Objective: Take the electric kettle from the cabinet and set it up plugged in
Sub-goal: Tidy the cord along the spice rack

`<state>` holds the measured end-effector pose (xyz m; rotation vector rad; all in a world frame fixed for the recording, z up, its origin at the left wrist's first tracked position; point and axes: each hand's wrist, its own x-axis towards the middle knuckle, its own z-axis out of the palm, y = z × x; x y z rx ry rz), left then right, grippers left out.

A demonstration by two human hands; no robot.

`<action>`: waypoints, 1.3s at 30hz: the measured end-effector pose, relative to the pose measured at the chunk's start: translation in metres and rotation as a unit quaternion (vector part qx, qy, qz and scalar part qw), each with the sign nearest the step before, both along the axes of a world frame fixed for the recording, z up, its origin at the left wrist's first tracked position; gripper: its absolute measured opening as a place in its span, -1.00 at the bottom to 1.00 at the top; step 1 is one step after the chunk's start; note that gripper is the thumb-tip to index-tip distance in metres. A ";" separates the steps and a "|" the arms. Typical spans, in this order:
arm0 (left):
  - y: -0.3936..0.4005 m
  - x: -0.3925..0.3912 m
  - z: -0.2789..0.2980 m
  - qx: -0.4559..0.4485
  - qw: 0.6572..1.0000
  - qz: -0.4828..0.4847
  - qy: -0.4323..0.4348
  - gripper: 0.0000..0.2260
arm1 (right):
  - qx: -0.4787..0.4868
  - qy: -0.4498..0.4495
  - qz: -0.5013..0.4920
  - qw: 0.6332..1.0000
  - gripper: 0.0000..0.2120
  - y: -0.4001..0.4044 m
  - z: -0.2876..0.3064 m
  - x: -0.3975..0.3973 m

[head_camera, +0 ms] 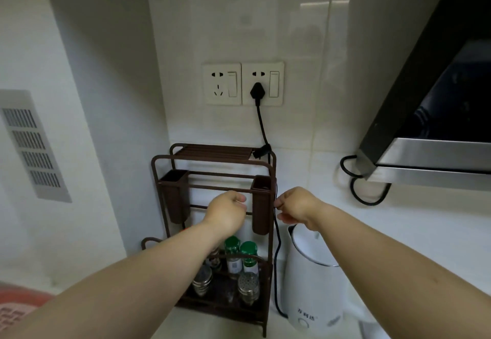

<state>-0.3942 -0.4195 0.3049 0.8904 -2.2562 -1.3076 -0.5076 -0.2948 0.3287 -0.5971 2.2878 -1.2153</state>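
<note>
My right hand (295,205) is pinching the black cord (276,245) beside the rack (159,179); left hand (225,212) is curled, can't tell on what. Plug (257,91) sits in the right socket (263,84). White kettle (310,280) stands on the counter, my forearm hiding part of it

A white electric kettle (310,280) stands on the counter (414,232) just right of a brown wire rack (212,179) holding spice jars (240,259); its black plug (257,90) sits in the right-hand wall socket (263,83); the cord (276,245) hangs past the rack; the right hand (297,204) pinches the cord; the left hand (227,212), fingers curled, hovers before the rack.
</note>
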 end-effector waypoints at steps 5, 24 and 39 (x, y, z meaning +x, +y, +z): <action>-0.005 -0.015 -0.019 -0.027 0.998 -0.029 -0.043 -0.72 | -0.035 -0.048 -0.022 0.998 -0.76 -0.009 -0.007 -0.008; -0.027 -0.036 -0.026 0.012 0.996 -0.065 -0.061 -0.67 | -0.016 0.051 -0.182 0.982 -0.86 -0.042 -0.026 -0.035; -0.028 -0.052 -0.030 0.046 0.991 -0.105 -0.065 -0.54 | -0.017 -0.110 0.002 0.994 -0.59 -0.035 -0.019 -0.027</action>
